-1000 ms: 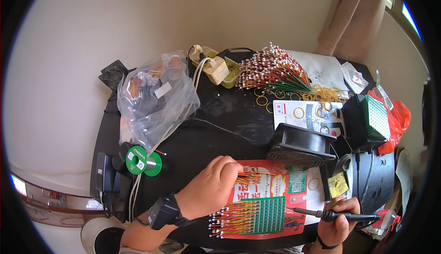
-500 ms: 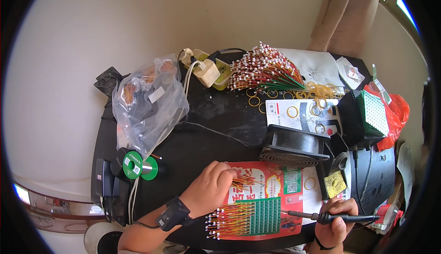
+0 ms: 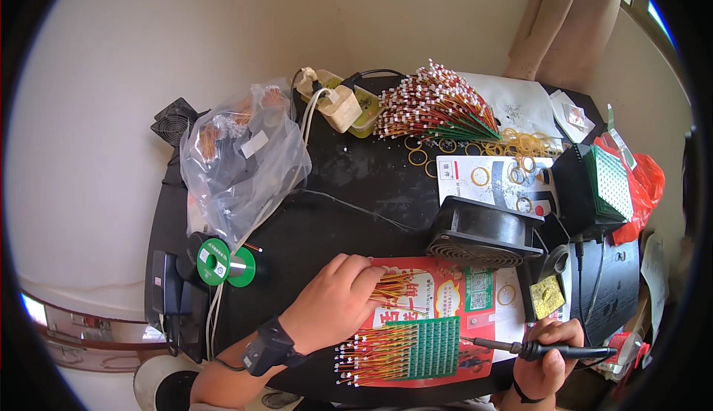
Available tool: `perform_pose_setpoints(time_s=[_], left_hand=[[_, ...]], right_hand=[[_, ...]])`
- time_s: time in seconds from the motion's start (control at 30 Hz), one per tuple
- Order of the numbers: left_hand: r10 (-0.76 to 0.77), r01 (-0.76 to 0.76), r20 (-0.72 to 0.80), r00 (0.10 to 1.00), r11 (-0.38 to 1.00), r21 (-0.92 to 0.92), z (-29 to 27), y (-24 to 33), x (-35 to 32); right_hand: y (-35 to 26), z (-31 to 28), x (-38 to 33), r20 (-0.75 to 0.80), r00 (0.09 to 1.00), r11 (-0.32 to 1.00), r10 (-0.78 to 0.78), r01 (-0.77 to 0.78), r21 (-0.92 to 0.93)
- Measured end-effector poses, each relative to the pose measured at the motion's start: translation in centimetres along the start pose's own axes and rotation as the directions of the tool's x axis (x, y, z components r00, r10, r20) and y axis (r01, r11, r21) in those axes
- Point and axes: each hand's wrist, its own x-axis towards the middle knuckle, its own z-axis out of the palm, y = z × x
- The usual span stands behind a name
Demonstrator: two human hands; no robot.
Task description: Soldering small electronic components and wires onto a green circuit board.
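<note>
Loose wires (image 3: pixel 396 287) spread wider beyond left grip (image 3: pixel 333 303), closure hidden, can't tell; right grip (image 3: pixel 546 357) stayed clamped on soldering iron (image 3: pixel 583 352), apparently waiting.

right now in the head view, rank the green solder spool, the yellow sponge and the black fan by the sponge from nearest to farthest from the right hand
From the right hand:
1. yellow sponge, just beyond it
2. black fan, farther off, toward the left
3. green solder spool, well over on the left side
</note>
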Motion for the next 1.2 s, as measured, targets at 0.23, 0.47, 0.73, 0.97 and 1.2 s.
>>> perform_pose_setpoints(time_s=[0.23, 0.47, 0.73, 0.97, 1.2], left_hand=[[-0.043, 0.043, -0.014, 0.999, 0.999, -0.014, -1.0, 0.1, -0.8], [-0.151, 0.149, -0.143, 0.978, 0.989, -0.023, 0.2, 1.5, 0.0], [-0.034, 0.034, -0.122, 0.992, 0.999, -0.004, -1.3, 0.4, 0.0], [0.022, -0.013, -0.180, 0.983, 0.999, 0.052, -0.3, -0.3, -0.9], [-0.031, 0.018, -0.238, 0.971, 0.998, -0.058, -1.4, 0.4, 0.8]], right_hand=[[0.2, -0.2, -0.1, 0.004, 1.000, 1.000, -0.007, 0.007, -0.019], [0.3, -0.4, -0.3, -0.003, 1.000, 0.999, -0.022, 0.022, -0.040], [0.3, -0.6, -0.3, 0.006, 0.999, 0.997, -0.038, 0.038, -0.064], [0.4, -0.7, -0.4, 0.014, 0.999, 0.997, -0.036, 0.037, -0.070], [0.5, -0.8, -0.6, -0.002, 1.000, 0.997, -0.029, 0.029, -0.067]])
